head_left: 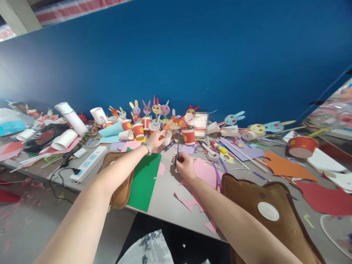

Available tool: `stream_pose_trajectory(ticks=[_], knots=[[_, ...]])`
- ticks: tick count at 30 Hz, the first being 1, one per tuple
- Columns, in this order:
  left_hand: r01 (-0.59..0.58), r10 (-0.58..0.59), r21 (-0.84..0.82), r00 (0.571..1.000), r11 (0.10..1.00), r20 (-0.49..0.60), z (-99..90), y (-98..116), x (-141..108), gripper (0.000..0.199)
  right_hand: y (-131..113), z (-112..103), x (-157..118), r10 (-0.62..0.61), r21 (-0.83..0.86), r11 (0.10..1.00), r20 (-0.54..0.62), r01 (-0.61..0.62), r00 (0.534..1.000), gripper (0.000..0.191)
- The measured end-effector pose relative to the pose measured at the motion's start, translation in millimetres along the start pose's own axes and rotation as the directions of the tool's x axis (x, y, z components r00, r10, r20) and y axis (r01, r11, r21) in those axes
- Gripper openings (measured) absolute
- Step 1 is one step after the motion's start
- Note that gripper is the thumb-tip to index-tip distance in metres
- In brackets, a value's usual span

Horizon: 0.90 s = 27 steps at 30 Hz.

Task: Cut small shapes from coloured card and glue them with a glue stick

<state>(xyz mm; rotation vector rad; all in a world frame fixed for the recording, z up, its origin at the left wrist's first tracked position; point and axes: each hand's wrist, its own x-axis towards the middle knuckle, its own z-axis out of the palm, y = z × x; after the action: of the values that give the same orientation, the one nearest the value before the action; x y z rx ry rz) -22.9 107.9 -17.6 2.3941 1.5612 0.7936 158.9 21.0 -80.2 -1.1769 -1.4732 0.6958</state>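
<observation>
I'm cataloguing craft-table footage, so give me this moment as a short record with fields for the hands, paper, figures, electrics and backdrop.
Left hand: left hand at the rim of a white paper cup; exact grip unclear
Right hand: right hand holding dark scissors
Paper: green sheet between the forearms; pink sheet beside the right forearm
Figures: rabbit-eared cutouts in front of the backdrop
Electrics: white power strip on the table's left side
Backdrop: blue wall panel
</observation>
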Motion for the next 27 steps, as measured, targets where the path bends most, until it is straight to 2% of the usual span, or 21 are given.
stream_pose_trajectory(ticks=[5, 12, 16, 21, 27], knots=[[0.070, -0.071, -0.040, 0.997, 0.997, -0.039, 4.7, -7.5, 8.4, 0.015, -1.7, -1.0, -0.1, -0.005, -0.009, 1.000, -0.002, 0.005, 1.000, 0.022], [0.102, -0.100, 0.018, 0.993, 0.995, -0.067, 6.7, -15.8, 16.7, 0.023, -1.8, -0.5, -0.1, 0.005, -0.007, 1.000, -0.005, -0.005, 1.000, 0.022], [0.072, -0.070, 0.035, 0.996, 0.997, -0.053, 9.4, -16.2, 20.9, 0.027, -0.5, -0.2, -0.1, 0.009, -0.002, 1.000, 0.002, -0.009, 1.000, 0.023], [0.005, -0.002, 0.057, 0.999, 0.998, -0.054, 9.4, -6.5, 22.5, 0.034, 0.3, -1.5, -0.2, 0.000, 0.004, 1.000, 0.015, 0.000, 1.000, 0.018], [-0.083, 0.090, 0.114, 0.994, 0.990, -0.055, 4.9, 11.7, 6.0, 0.052, 4.1, -0.8, 0.9, -0.027, 0.023, 0.999, 0.004, 0.027, 1.000, 0.020]])
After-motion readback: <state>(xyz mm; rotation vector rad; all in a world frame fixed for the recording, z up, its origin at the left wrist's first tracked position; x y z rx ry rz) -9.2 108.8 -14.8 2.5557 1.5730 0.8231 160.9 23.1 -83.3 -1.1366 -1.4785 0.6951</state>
